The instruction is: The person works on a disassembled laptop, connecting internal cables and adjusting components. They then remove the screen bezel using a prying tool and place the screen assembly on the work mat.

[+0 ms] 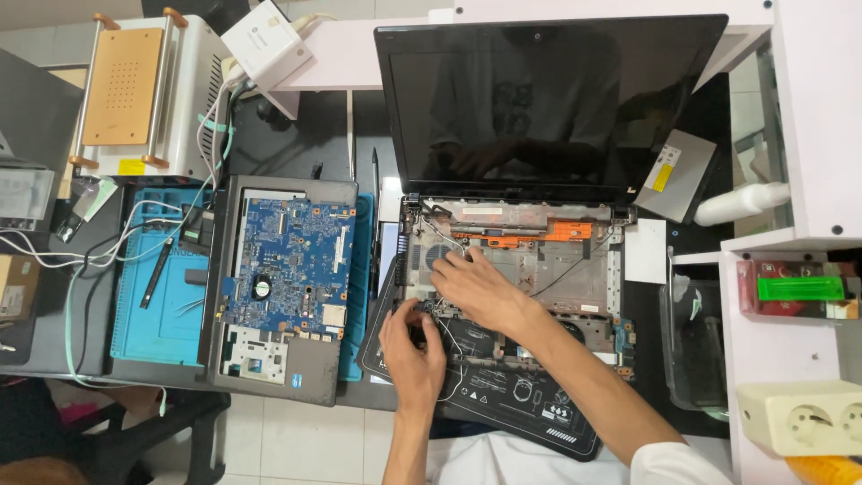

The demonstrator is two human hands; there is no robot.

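Note:
A laptop with its top cover off lies open in front of me, its dark screen [539,99] upright and its bare chassis [557,269] showing wires and orange parts. My right hand [476,287] reaches across into the chassis's left part, fingertips near a thin wire by the fan opening. My left hand [411,346] rests at the chassis's front left corner, fingers curled around a small dark part there; what it pinches is hidden. To the left, the blue motherboard [287,265] lies on the removed grey cover [269,359].
A blue work mat [153,305] with a black tool [157,269] lies left. A machine with an orange plate [121,85] stands back left. A silver optical drive [678,175], white bottle [741,202], shelf with a green part [799,287] and a power strip [799,413] are right.

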